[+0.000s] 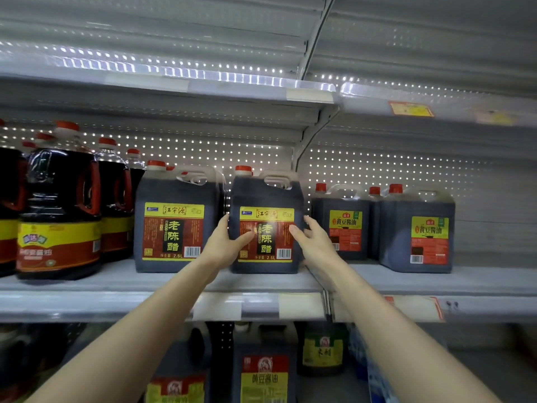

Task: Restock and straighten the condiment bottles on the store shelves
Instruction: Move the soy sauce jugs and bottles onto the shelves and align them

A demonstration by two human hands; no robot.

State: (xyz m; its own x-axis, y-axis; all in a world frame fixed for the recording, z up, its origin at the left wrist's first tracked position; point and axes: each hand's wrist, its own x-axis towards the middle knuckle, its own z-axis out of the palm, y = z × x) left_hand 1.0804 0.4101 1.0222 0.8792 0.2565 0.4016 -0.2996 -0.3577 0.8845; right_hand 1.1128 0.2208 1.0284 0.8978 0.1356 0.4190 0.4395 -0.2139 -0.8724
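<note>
Both my left hand (225, 242) and right hand (315, 242) are clasping the vinegar jug (266, 193), thumbs on its label (276, 213), fingers curling round its sides. It is standing just right of the twin jug (174, 225); I should be sliding it flush, not lifting.

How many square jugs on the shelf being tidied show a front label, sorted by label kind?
Red-label vinegar jugs: 2, the left vinegar jug and the held vinegar jug, gripped by the left hand and the right hand.
Yellow-label soy sauce jugs: 2, the inner soy jug and the outer soy jug.
Total: 4
</note>
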